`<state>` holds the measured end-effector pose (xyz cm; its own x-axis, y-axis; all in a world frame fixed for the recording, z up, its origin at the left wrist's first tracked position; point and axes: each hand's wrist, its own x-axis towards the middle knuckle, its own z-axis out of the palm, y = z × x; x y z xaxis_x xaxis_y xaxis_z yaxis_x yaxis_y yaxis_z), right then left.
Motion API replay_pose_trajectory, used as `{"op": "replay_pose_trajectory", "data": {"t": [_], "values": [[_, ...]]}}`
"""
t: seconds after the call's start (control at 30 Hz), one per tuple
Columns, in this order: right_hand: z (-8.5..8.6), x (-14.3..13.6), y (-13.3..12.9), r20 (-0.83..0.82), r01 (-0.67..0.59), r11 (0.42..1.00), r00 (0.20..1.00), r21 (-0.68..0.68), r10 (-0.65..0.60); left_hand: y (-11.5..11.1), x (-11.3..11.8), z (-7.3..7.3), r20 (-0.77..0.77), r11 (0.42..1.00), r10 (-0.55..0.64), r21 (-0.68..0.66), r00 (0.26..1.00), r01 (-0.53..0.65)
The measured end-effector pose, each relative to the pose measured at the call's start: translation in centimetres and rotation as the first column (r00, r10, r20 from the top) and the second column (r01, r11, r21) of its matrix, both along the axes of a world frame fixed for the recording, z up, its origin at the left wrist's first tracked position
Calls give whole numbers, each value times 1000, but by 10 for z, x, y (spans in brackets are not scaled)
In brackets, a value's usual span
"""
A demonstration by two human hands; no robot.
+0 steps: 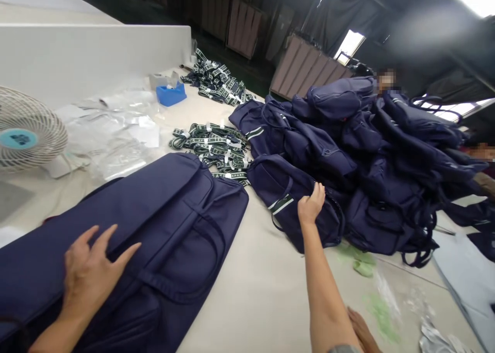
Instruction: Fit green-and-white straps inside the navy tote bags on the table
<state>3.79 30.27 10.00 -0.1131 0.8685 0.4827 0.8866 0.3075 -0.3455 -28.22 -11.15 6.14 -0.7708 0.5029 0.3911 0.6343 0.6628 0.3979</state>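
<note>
My left hand (89, 270) is open, its fingers spread over a large navy bag (154, 208) that lies flat on the left of the table. I cannot tell whether it touches the cloth. That bag has a long strap loop and a pocket on its upper side. Reaching forward, my right hand (312, 202) is closed on a smaller navy bag (284, 183) with a green-and-white stripe. Its fingers grip near the zipped upper edge; the exact hold is partly hidden. This smaller bag lies at the front of a heap of navy bags (332, 141).
Bundled lettered straps (216, 141) lie behind the bags, with another strap pile (220, 82) farther back. A white fan (27, 131), clear plastic bags (119, 147) and a blue box (171, 94) stand left. Green scraps (363, 265) lie right. People are partly visible behind the heap.
</note>
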Motion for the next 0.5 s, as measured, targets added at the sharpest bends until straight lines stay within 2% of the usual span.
{"op": "replay_pose_trajectory", "data": {"t": [0.03, 0.07, 0.1, 0.13, 0.17, 0.2, 0.23, 0.27, 0.3, 0.37, 0.43, 0.5], "values": [[-6, -4, -30, -75, -71, 997, 995, -4, 70, -2, -2, 3, -28, 999, 23, -25, 999, -23], [-17, -10, -65, -148, -172, 981, 976, -86, 158, -5, -4, 4, -36, 997, 31, -68, 999, -34], [-33, -16, -101, -231, -273, 940, 947, -206, 225, -8, -7, 5, -32, 991, 21, -129, 999, -25], [-53, -24, -137, -321, -366, 866, 911, -340, 259, -11, -10, 4, -22, 980, -3, -201, 1000, -1], [-74, -32, -171, -396, -416, 779, 887, -469, 235, -13, -13, 4, -15, 961, -33, -274, 999, 28], [-94, -40, -201, -438, -411, 700, 886, -584, 155, -14, -15, 3, -13, 939, -68, -339, 998, 60], [-111, -48, -227, -429, -354, 651, 902, -671, 48, -15, -18, 2, -16, 917, -101, -389, 995, 86], [-125, -55, -248, -433, -312, 637, 901, -705, -37, -15, -20, 2, -16, 900, -130, -422, 991, 112], [-135, -61, -263, -459, -309, 588, 880, -747, -120, -15, -24, 4, -2, 887, -144, -443, 990, 129], [-141, -68, -279, -503, -340, 463, 813, -819, -292, -15, -36, 9, 86, 860, -105, -492, 991, 134], [-136, -72, -282, -518, -409, 323, 737, -853, -434, -15, -52, 18, 184, 829, 7, -551, 983, 97], [-127, -74, -283, -513, -455, 247, 679, -855, -525, -14, -66, 30, 233, 853, 91, -520, 968, 46]]}}
